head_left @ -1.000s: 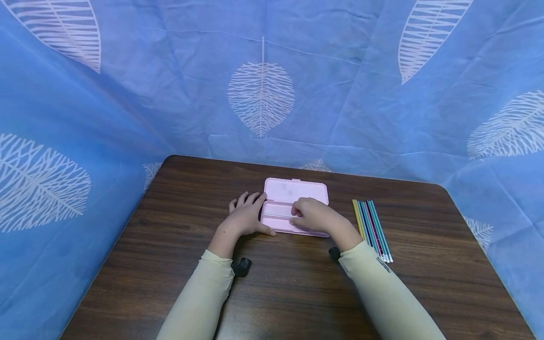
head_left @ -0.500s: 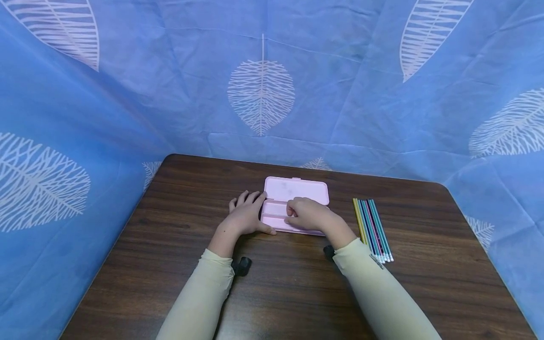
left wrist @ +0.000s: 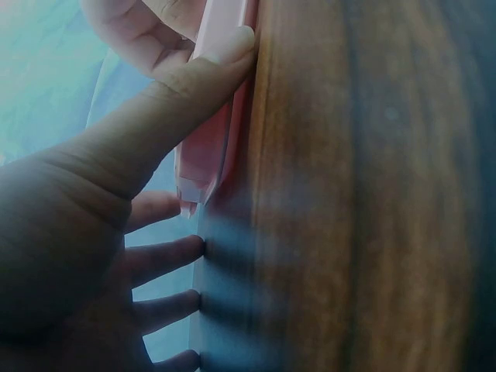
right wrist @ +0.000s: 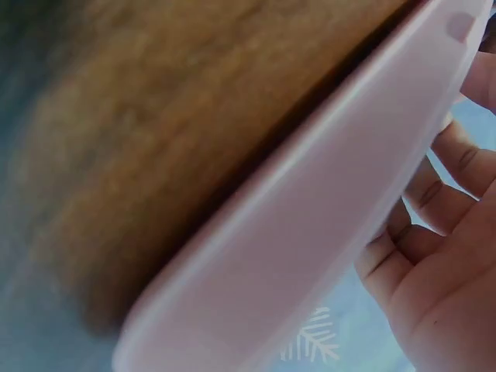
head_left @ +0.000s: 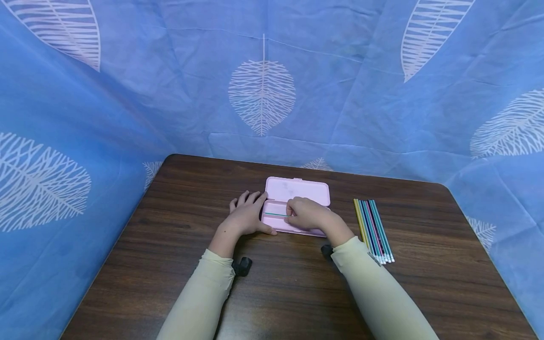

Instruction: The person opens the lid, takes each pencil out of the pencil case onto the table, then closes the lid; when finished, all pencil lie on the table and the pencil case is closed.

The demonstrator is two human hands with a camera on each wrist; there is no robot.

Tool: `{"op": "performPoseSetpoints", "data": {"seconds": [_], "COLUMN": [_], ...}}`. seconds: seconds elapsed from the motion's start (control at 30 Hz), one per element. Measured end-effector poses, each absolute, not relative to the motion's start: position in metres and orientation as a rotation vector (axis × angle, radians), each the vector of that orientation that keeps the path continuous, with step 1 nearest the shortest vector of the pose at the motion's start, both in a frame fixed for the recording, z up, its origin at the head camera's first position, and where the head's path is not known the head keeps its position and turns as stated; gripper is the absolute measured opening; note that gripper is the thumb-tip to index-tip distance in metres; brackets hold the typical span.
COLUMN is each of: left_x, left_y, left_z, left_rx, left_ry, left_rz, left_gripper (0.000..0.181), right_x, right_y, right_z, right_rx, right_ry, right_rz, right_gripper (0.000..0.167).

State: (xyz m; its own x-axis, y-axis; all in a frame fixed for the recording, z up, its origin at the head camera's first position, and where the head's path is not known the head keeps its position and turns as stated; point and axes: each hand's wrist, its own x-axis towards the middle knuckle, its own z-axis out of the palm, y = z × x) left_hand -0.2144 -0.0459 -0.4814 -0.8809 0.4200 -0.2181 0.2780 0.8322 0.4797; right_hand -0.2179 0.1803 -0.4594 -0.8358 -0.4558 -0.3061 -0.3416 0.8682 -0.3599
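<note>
A pink pencil case [head_left: 275, 228] lies on the table with its lid [head_left: 297, 191] folded back, away from the person. My left hand [head_left: 243, 221] steadies its left end. In the left wrist view the thumb [left wrist: 194, 85] presses along the front wall, the index finger touches the corner, and the other fingers spread straight onto the tabletop. Over the right part of the case, my right hand [head_left: 312, 216] has curled fingers. A thin green pencil [head_left: 275, 214] runs leftward from its thumb and index finger inside the case. The right wrist view hides these fingertips behind the case wall.
Several pencils [head_left: 374, 231], yellow, teal, dark and pink, lie side by side right of the case, beside the right forearm. The dark wooden table [head_left: 280, 293] ends at a blue cloth [head_left: 340, 94] with white leaf prints.
My right hand has shifted slightly left over the case. A green line now shows left of its fingertips inside the case. The left hand stays at the same end.
</note>
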Motion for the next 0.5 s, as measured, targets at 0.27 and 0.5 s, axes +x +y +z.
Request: {"op": "performPoseSetpoints", "data": {"seconds": [0.27, 0.5], "left_x": [-0.2163, -0.2175], "left_y": [-0.0455, -0.0454], "left_z": [-0.4817, -0.4843], "left_rx": [0.519, 0.522], "left_ry": [2.71, 2.707], "left_rz": [0.617, 0.622], "left_gripper": [0.122, 0.122], "right_x": [-0.2202, -0.2215], "right_y": [0.1819, 0.1805], "right_z": [-0.4547, -0.4528], "right_rx": [-0.61, -0.664], "right_ry": [2.619, 2.626], "right_rz": [-0.536, -0.506], "right_gripper": [0.014, 0.005]}}
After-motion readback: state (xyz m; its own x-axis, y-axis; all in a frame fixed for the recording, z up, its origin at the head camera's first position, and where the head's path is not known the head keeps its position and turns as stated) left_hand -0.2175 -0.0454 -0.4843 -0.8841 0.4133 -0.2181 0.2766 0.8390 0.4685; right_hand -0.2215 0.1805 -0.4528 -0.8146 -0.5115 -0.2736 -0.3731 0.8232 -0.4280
